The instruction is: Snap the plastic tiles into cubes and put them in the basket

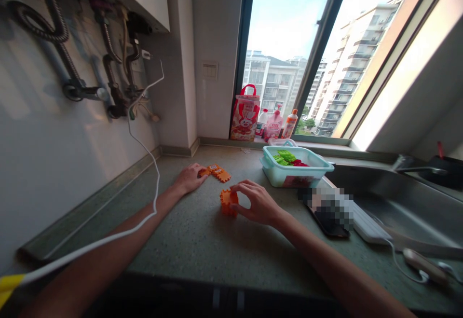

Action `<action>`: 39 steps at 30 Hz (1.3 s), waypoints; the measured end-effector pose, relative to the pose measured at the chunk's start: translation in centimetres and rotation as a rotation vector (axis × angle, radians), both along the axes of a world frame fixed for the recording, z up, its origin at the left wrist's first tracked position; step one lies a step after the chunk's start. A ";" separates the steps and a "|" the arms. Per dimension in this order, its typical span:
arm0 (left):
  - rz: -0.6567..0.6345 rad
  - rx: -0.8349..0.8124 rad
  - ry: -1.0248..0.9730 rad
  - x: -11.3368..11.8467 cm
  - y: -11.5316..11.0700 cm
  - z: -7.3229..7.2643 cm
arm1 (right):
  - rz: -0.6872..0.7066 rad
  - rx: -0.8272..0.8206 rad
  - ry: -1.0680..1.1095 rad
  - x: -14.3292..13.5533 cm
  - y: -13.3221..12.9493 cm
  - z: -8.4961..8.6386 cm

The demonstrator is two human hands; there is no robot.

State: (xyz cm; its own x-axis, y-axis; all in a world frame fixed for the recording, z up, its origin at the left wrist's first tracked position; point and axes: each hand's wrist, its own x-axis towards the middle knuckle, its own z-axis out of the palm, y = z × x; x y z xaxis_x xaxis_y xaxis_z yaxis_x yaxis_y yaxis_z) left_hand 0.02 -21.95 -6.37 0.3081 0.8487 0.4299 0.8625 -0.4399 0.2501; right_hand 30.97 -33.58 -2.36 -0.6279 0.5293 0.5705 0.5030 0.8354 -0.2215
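On the grey speckled counter (pixel 173 245) stands an orange block with toothed edges (pixel 228 203). My right hand (pixel 257 202) holds this block from its right side, the thumb low and the fingers at the top. Farther back and to the left, flat orange toothed pieces (pixel 220 172) with small pale markings lie on the counter. My left hand (pixel 189 178) rests at their left end, its fingers on an orange piece (pixel 204 172); what lies under the fingertips is partly hidden.
A light teal tub (pixel 296 179) with green and red pieces stands right of centre. Beyond it are a dark phone (pixel 331 224), a white power strip (pixel 369 221) and a sink (pixel 408 202). A white cable (pixel 139 221) crosses above my left forearm.
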 end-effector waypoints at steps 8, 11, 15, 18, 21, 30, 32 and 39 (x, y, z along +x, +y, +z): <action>0.013 -0.012 0.003 -0.1 0.1 -0.1 | -0.018 -0.057 -0.029 -0.1 0.0 -0.2; 0.019 -0.025 -0.001 -0.2 0.3 -0.3 | -0.015 -0.069 -0.032 0.1 0.0 -0.3; 0.015 -0.017 0.009 -0.2 0.4 -0.3 | -0.015 -0.051 -0.056 0.4 -0.4 0.4; -0.006 -0.009 -0.003 -0.2 0.3 -0.2 | -0.022 0.007 -0.098 0.0 -1.1 2.4; -0.015 -0.014 -0.017 -0.2 0.3 -0.3 | -0.012 0.023 -0.270 -1.6 -1.4 4.8; 0.020 -0.039 -0.027 -0.4 0.1 -0.2 | -0.021 -0.223 -0.818 -6.1 1.9 4.9; 0.016 -0.036 -0.021 -0.4 0.1 -0.2 | -0.002 -0.237 -0.798 -5.9 2.3 4.5; 0.005 -0.063 -0.027 -0.7 0.5 -0.2 | 0.024 -0.253 -0.783 -5.7 2.1 3.9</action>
State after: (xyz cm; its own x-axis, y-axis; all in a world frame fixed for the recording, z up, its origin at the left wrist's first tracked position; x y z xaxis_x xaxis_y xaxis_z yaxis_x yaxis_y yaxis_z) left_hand -0.65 -21.42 -6.52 0.2928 0.8758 0.3839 0.8573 -0.4182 0.3002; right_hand 25.31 -31.43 1.55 -0.8073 0.5645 -0.1722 0.5726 0.8198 0.0036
